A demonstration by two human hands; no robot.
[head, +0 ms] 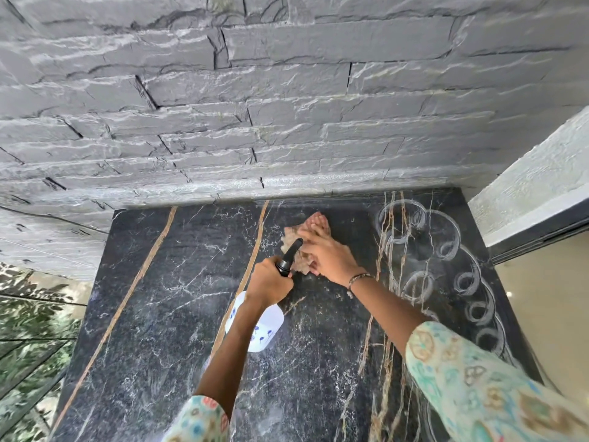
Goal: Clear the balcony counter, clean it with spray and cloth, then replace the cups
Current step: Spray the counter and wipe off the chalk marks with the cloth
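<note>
Step in hand, by my reading: the wipe-down stage. No cups on the visible black marble counter [153, 314], so clearing looks done.

Right hand [328, 253], centre of frame: fingers fairly flat and spread, pressing a beige cloth [294, 247] onto the slab near the grey stone wall [255, 106]. Whether the fingers curl into the cloth I cannot tell.

Left hand [269, 280], just left of it: fingers wrapped round the black trigger head of a white spray bottle [266, 327], nozzle pointing toward the cloth.

Looped wipe streaks [446, 250] show at right of frame; the left half looks untouched.

Next move likely calls for sweeping the cloth leftward, spraying ahead of it.
</note>
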